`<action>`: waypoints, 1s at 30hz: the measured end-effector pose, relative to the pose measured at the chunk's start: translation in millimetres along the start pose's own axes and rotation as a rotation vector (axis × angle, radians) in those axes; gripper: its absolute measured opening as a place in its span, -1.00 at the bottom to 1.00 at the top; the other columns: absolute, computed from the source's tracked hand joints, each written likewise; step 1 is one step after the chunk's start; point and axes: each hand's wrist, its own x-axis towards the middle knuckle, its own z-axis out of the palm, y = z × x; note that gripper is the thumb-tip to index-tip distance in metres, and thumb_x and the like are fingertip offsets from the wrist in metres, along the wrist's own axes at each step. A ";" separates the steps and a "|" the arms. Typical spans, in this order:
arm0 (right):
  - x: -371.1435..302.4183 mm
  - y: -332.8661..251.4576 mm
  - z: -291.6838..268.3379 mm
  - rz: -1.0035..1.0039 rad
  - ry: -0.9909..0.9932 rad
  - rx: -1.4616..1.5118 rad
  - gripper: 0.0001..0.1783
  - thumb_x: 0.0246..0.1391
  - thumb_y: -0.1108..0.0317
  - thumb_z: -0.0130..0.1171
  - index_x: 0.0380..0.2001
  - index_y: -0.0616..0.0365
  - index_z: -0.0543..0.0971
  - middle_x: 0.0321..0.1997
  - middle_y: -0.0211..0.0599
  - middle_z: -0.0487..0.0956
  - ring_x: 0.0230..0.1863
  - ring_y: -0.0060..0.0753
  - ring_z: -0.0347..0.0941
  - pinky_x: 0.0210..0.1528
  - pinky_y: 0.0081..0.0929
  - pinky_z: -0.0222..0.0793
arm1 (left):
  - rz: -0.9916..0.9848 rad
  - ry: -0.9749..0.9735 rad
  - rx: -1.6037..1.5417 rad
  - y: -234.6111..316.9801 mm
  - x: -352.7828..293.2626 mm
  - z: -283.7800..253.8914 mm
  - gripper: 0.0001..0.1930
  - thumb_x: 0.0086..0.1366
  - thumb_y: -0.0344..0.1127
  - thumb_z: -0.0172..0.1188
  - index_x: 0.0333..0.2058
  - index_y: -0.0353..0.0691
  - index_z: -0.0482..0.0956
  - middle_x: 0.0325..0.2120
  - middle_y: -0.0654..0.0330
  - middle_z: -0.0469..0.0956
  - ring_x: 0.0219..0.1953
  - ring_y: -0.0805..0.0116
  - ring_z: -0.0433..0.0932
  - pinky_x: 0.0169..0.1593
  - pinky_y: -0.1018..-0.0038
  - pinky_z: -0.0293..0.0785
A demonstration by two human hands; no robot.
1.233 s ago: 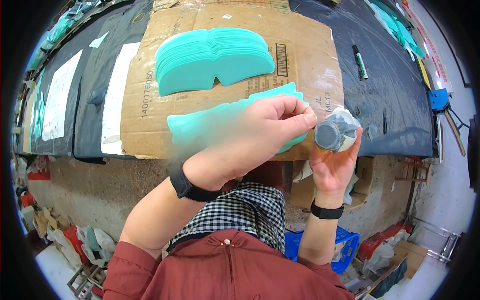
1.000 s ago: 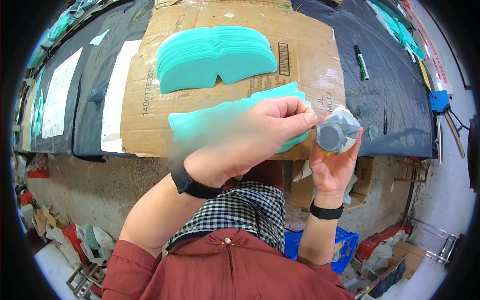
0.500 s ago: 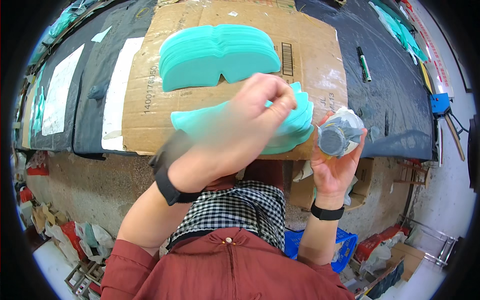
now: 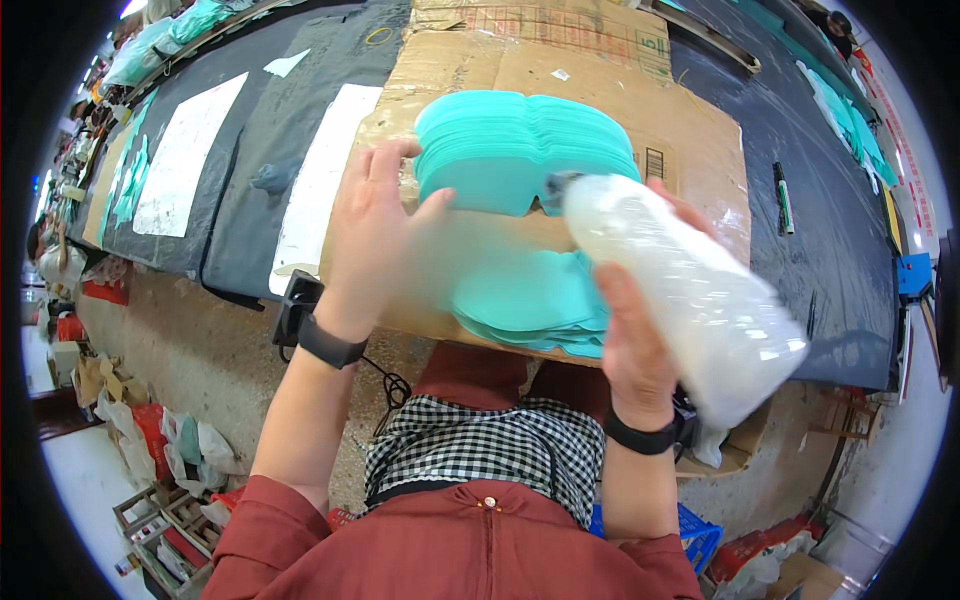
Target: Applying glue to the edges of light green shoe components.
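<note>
A translucent white plastic bottle (image 4: 690, 290) lies tilted in my right hand (image 4: 640, 345), fingers wrapped round it. Its dark, grey-wrapped tip points left over the right part of a thick stack of teal eye-mask-shaped sheets (image 4: 480, 185); whether it touches them I cannot tell. My left hand (image 4: 370, 215) is open, fingers spread, with the fingertips at the stack's left edge. Closer to me, a fanned pile of similar teal pieces (image 4: 530, 305) rests on the cardboard sheet (image 4: 450, 60). A blurred patch covers part of that pile's left side.
White paper sheets (image 4: 195, 150) and a small grey lump (image 4: 270, 178) lie on the dark tabletop to the left. On the right is a green-and-white marker pen (image 4: 784, 200). Teal scraps (image 4: 850, 125) lie near the far right edge. A blue basket (image 4: 700, 535) stands below the table.
My right hand has tipped the bottle over and brought its tip left, above the far stack. My left hand has moved from over the near pile to the far stack's left side, fingers opening.
</note>
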 end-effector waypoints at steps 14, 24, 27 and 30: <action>-2.6 28.9 15.4 -0.387 -0.125 -0.789 -0.39 -0.07 0.40 0.51 0.11 0.21 0.61 0.22 -0.06 0.54 0.24 -0.02 0.49 0.30 -0.22 0.41 | -0.087 -0.073 -0.050 -11.3 0.8 15.3 -0.70 0.18 -0.27 0.46 -0.20 -0.23 0.57 -0.48 0.14 0.55 -0.37 0.18 0.57 -0.27 0.26 0.48; 4.5 13.0 -22.8 -0.010 0.139 -0.670 -0.24 -0.03 0.53 0.49 0.28 0.19 0.46 0.27 -0.07 0.52 0.26 -0.03 0.49 0.32 -0.20 0.42 | -0.146 -0.076 -0.109 -12.9 0.4 12.6 -0.73 0.19 -0.32 0.45 -0.22 -0.27 0.58 -0.45 0.13 0.59 -0.41 0.26 0.58 -0.28 0.33 0.51; -13.7 21.2 -6.8 -0.048 0.105 -0.719 -0.25 -0.05 0.53 0.51 0.26 0.19 0.48 0.24 -0.04 0.53 0.27 -0.05 0.48 0.34 -0.19 0.41 | -0.165 -0.083 -0.148 -14.7 2.1 11.6 -0.75 0.19 -0.34 0.44 -0.23 -0.29 0.58 -0.46 0.15 0.59 -0.43 0.32 0.55 -0.30 0.37 0.49; -25.2 32.2 17.6 -0.362 -0.196 -0.781 -0.48 -0.02 0.43 0.46 0.07 0.19 0.64 0.18 -0.16 0.60 0.24 -0.08 0.56 0.36 -0.14 0.40 | -0.131 -0.080 -0.146 -15.6 3.0 14.5 -0.76 0.19 -0.36 0.43 -0.25 -0.30 0.57 -0.48 0.16 0.57 -0.45 0.35 0.52 -0.31 0.39 0.48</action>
